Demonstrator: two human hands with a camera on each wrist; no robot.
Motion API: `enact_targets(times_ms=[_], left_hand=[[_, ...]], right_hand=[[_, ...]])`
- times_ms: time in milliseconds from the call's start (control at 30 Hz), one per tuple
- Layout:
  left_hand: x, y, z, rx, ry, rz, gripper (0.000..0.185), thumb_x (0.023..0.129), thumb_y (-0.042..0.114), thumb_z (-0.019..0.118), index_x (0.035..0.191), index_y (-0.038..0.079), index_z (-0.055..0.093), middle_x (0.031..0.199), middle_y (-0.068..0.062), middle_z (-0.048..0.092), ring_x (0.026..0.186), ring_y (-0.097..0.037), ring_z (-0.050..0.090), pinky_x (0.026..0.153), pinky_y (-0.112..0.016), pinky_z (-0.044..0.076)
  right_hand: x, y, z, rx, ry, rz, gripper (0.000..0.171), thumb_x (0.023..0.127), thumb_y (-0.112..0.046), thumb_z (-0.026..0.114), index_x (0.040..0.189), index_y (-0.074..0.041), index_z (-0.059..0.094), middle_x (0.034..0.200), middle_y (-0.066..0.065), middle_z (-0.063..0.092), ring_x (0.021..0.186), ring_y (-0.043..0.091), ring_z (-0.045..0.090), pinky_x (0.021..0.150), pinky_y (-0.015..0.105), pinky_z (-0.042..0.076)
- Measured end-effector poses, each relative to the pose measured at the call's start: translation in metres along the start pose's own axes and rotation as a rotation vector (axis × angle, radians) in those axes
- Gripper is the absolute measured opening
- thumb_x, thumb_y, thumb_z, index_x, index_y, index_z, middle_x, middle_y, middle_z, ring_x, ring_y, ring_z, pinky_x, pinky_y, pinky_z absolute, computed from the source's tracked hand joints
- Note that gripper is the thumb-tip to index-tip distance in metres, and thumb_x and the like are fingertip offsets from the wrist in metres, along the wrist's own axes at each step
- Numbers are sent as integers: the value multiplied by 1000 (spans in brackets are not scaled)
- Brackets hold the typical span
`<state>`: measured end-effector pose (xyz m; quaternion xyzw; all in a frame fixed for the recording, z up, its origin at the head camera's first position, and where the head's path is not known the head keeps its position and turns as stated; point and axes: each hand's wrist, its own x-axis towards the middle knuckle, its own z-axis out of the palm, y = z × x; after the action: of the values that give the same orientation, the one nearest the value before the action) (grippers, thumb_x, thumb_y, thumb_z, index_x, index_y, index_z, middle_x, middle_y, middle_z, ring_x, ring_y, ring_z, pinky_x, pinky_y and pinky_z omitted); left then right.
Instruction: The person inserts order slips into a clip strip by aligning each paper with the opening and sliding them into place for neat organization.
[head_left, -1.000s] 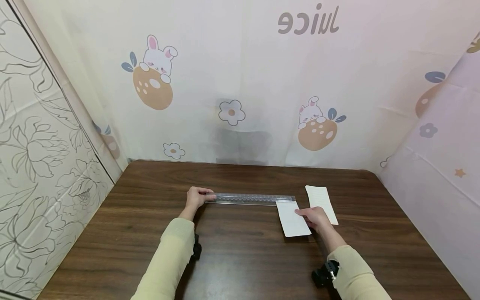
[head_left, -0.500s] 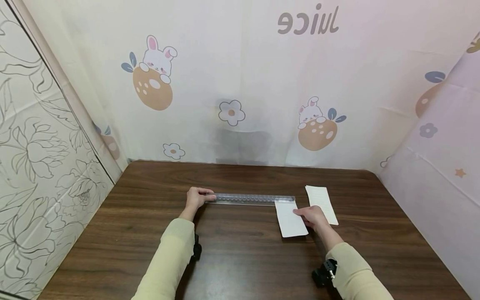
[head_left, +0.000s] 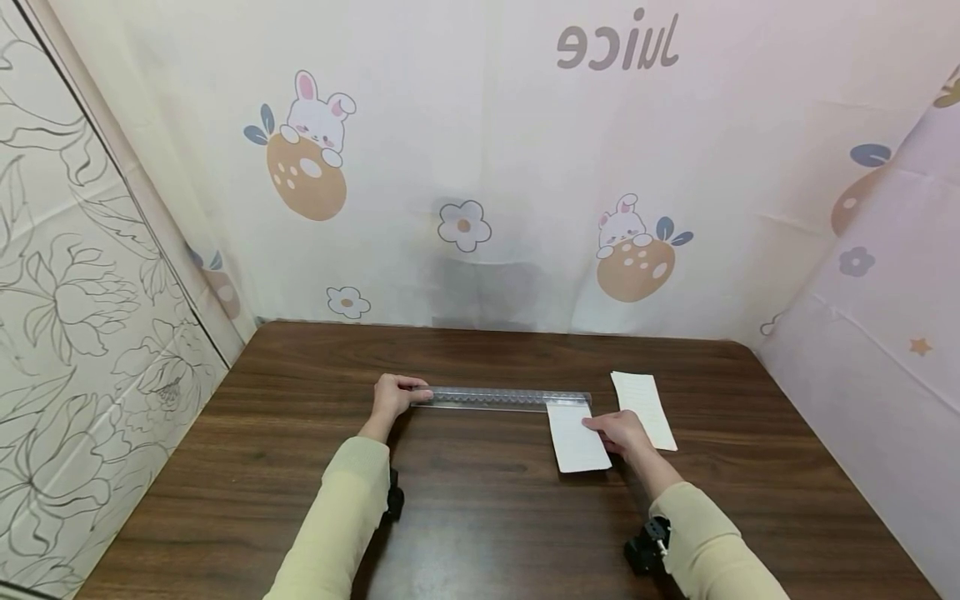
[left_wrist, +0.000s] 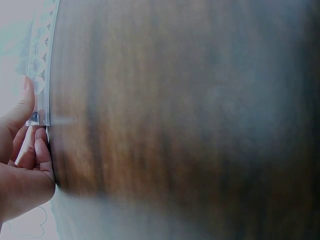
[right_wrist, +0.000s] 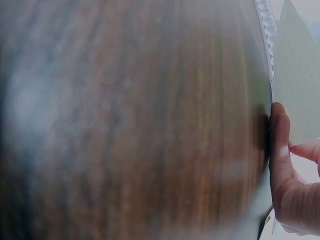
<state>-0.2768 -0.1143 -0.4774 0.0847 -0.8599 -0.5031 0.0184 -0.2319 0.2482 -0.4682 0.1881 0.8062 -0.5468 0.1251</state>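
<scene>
A long clear plastic ruler lies across the middle of the dark wooden table. My left hand pinches the ruler's left end between thumb and fingers. A white paper slip lies with its top edge against the ruler's right end. My right hand holds this slip at its right edge, thumb on the paper. A second white slip lies just to the right, untouched.
Patterned cloth walls with rabbit and flower prints close in the table at the back, the left and the right. Black wrist camera mounts sit under both sleeves.
My right hand has slid the near paper slip a little to the left and up along the ruler. My left hand and the ruler have stayed still.
</scene>
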Motion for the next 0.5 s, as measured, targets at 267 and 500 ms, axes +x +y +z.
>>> enact_targets(times_ms=[267, 500], left_hand=[[0, 0, -1, -10, -7, -8, 19, 66, 18, 79, 79, 7, 74, 93, -9, 66, 93, -25, 55, 79, -37, 43], [0, 0, 1, -19, -5, -13, 18, 65, 18, 79, 78, 7, 74, 92, -9, 67, 92, -24, 56, 78, -36, 44]], right_hand=[[1, -1, 4, -17, -5, -4, 41, 81, -13, 64, 107, 17, 53, 87, 11, 61, 71, 13, 56, 72, 35, 48], [3, -1, 4, -24, -6, -3, 40, 81, -12, 63, 107, 17, 53, 88, 13, 62, 71, 13, 57, 73, 37, 48]])
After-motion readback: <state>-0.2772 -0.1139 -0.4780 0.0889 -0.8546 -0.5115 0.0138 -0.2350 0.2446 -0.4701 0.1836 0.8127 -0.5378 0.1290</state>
